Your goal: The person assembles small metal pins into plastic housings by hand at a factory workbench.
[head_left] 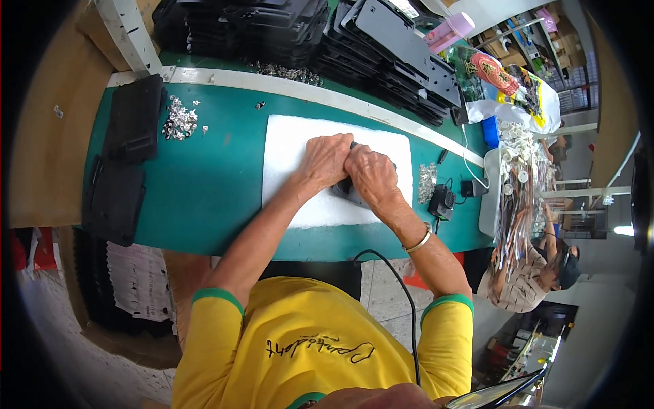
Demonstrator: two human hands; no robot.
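Together — left hand (327, 161), right hand (374, 176) — meet over a dark part (345, 187).

Forearms (262, 230) angled inward, fingers (357, 161) curled

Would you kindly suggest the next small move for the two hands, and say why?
Perhaps ease the right hand slightly aside to check the dark part on the white pad, since that hand and the left hand sit close together over it, hiding much of it.
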